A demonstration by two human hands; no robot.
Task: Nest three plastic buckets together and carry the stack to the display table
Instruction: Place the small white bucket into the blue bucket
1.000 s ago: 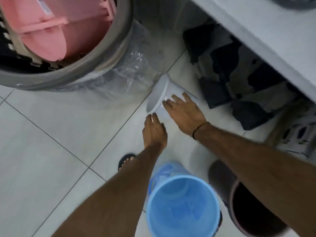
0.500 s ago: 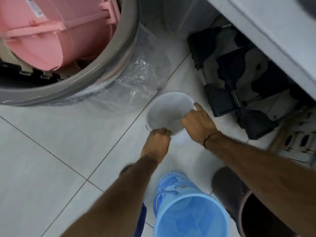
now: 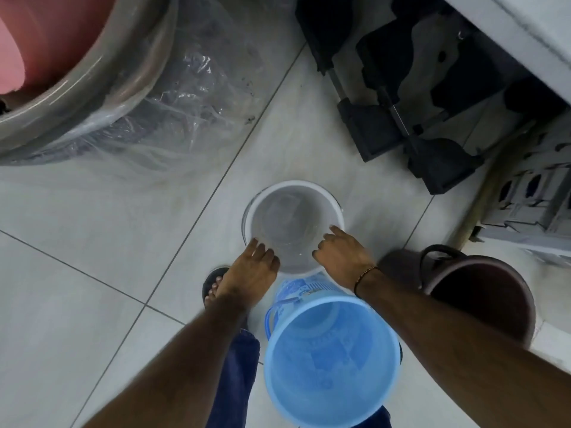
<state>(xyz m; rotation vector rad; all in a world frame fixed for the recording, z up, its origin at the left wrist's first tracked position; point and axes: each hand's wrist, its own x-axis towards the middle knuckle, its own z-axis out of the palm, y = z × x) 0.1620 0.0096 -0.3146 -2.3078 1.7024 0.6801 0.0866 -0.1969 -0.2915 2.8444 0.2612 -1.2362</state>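
Note:
A clear white-rimmed bucket (image 3: 290,217) is upright over the tiled floor, mouth facing up. My left hand (image 3: 253,270) grips its near-left rim and my right hand (image 3: 341,256) grips its near-right rim. Just below it stands a light blue bucket (image 3: 332,362) with a printed label and a blue handle, open and empty. A dark brown bucket (image 3: 482,298) with a black handle stands to the right of my right forearm. I cannot tell whether the clear bucket rests on the floor or is lifted.
A large grey tub (image 3: 92,88) wrapped in clear plastic, holding pink plastic ware, sits at the upper left. Black plastic parts (image 3: 401,97) lie under a white table edge (image 3: 531,29) at the upper right. Grey crates (image 3: 531,196) stand at right. My sandalled foot (image 3: 213,288) is below my left hand.
The clear bucket lay on its side a second ago; both hands turned it upright and drew it nearer, next to the blue bucket. The view has dropped closer to the floor.

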